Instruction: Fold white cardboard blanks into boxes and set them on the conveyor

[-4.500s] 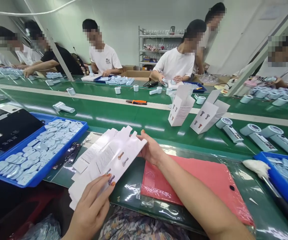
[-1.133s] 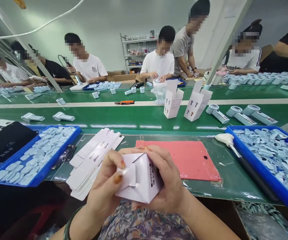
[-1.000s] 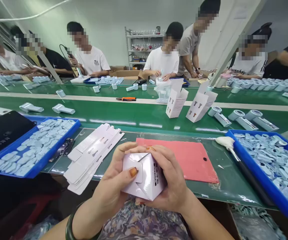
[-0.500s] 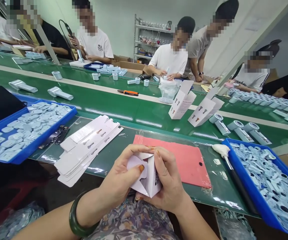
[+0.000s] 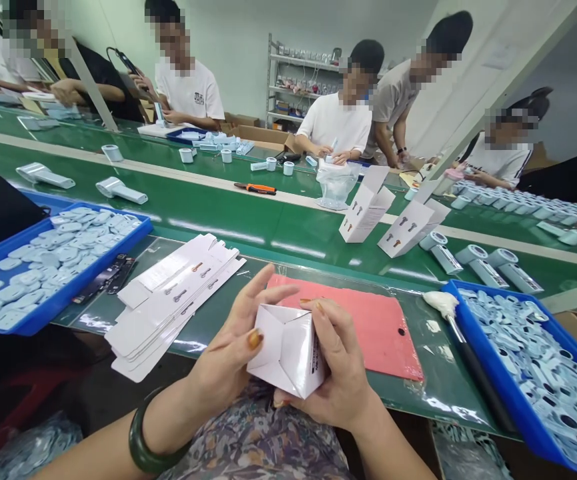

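Both my hands hold a small white carton (image 5: 284, 350) over my lap, its folded bottom end turned up toward me. My left hand (image 5: 228, 357) cups its left side, thumb pressed on a flap, fingers reaching behind it. My right hand (image 5: 338, 373) wraps round its right side and underneath. A stack of flat white carton blanks (image 5: 168, 300) lies on the table to the left. A pink mat (image 5: 368, 320) lies just beyond my hands.
Blue trays of pale blue parts stand at left (image 5: 43, 263) and right (image 5: 533, 363). A brush (image 5: 463, 333) lies by the right tray. Two erected cartons (image 5: 365, 210) and several pale blue devices (image 5: 473, 257) sit on the green conveyor belt (image 5: 248, 217). Several people work across it.
From a flat blank held in both hands, the carton has become a box. In the last second its bottom flaps closed flat, and my left fingers stretched out behind it.
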Demonstrator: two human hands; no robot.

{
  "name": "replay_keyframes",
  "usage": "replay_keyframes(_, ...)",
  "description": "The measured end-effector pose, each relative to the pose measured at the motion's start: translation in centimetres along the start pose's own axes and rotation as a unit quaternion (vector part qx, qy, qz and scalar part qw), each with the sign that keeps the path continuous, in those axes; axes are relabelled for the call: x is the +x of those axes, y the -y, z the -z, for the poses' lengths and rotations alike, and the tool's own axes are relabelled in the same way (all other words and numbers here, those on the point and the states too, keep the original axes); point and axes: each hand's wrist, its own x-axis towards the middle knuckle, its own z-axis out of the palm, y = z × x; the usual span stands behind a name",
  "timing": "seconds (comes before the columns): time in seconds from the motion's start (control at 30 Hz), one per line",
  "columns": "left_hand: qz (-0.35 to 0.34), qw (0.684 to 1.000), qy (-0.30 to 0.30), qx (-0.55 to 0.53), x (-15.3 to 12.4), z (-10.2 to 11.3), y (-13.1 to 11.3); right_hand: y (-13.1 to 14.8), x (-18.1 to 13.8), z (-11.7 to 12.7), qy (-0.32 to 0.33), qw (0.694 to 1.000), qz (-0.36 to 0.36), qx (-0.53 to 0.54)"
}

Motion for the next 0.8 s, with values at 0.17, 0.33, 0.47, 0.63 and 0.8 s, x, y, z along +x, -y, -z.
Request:
replay_keyframes(0.17, -0.082, 0.978, 0.019, 0.191, 0.5, 2.1, 0.8, -0.3, -0.2, 1.0, -0.007, 0.998, -0.038, -0.049)
replay_keyframes(0.33, -0.091, 0.972, -0.203, 0.076, 3.1, 2.9, 1.7, 0.5, -2.6, -1.8, -0.152, 0.981, -0.115, 0.037)
replay_keyframes(0.47, -0.069, 0.961, -0.263, -0.057, 5.4, 2.5, 2.9, -1.1, -1.8, -6.0, -0.139, 0.875, -0.342, 0.313)
replay_keyframes(0.63, 0.019, 0.966, -0.244, -0.082, 7.7, 2.4, 4.7, -6.7, 3.5, -7.2, -0.220, 0.799, -0.394, 0.398)
replay_keyframes(0.8, 0.092, 0.965, -0.242, 0.029, 7.9, 4.5, 3.6, -14.8, 8.7, -5.2, -0.253, 0.842, -0.412, 0.240)
